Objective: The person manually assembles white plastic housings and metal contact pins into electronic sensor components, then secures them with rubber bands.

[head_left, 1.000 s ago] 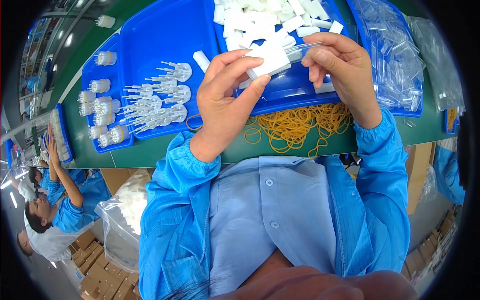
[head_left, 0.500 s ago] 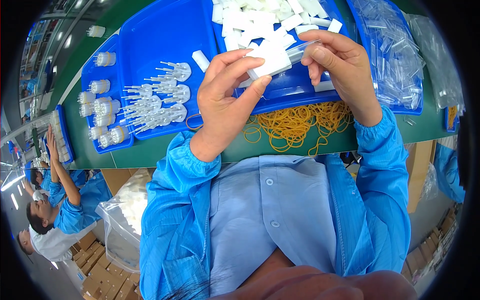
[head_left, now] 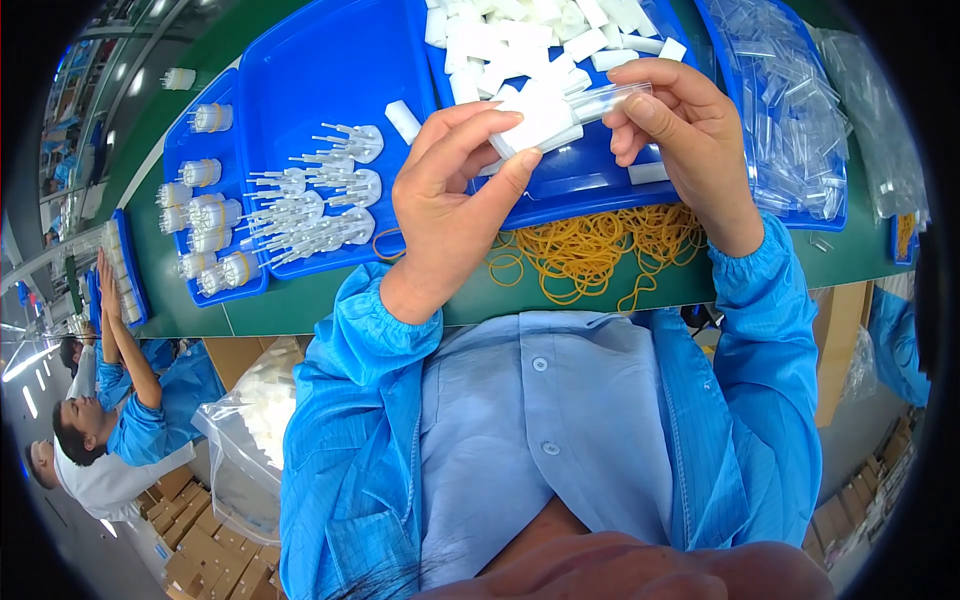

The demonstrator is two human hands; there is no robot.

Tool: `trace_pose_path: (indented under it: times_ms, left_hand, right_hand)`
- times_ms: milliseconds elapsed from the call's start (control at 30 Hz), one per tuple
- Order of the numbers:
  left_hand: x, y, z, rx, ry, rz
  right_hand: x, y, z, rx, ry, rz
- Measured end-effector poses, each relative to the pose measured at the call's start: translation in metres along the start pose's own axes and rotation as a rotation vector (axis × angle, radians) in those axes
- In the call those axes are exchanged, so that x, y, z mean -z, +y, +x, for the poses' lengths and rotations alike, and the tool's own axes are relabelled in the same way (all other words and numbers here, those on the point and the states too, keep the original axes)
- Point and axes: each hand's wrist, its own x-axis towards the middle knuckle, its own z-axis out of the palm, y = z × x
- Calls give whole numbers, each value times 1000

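Just above the centre of the frame, your left hand [head_left: 455, 205] was closed in a pinch, thumb below and fingers above, on a small stack of white plastic pieces [head_left: 535, 122]. Your right hand [head_left: 685, 140], to the right of it, gripped a clear plastic tube [head_left: 610, 98] between thumb and curled fingers, its open end meeting the stack. Both were held over the front edge of the blue tray [head_left: 600, 185] of loose white pieces.

To do this well, you needed the stack squared and lined up with the tube's mouth before pushing; a tilted piece would likely have jammed at the lip. A firm but light grip on the tube seemed wise, since thin clear plastic could flex. Working low over the tray meant a dropped piece would land among its fellows.

The yellow rubber bands [head_left: 600, 250] lay just below on the green table [head_left: 330, 300], and the pronged white parts [head_left: 320, 200] sat in the tray at the left.
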Motion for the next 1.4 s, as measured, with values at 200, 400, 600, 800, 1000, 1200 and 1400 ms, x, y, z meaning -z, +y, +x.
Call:
trace_pose_path:
  times_ms: [200, 400, 600, 800, 1000, 1200, 1400]
  left_hand:
    - [0, -1, -1, -2, 17, 12]
    - [-1, 0, 0, 4, 14, 17]
    - [-1, 1, 0, -1, 0, 45]
    - [3, 3, 2, 72, -28, -45]
    - [2, -3, 2, 51, 25, -82]
    - [2, -3, 3, 79, 29, -8]
    - [2, -1, 2, 13, 29, 41]
  right_hand:
    - [2, -1, 1, -16, -15, -4]
    - [2, 1, 1, 0, -15, -27]
    - [3, -1, 2, -24, -16, -15]
    - [-1, -4, 0, -52, -38, -60]
    - [-5, -5, -4, -30, -68, -101]
    - [-4, -2, -3, 13, -79, -119]
    - [-6, -4, -1, -74, -77, -60]
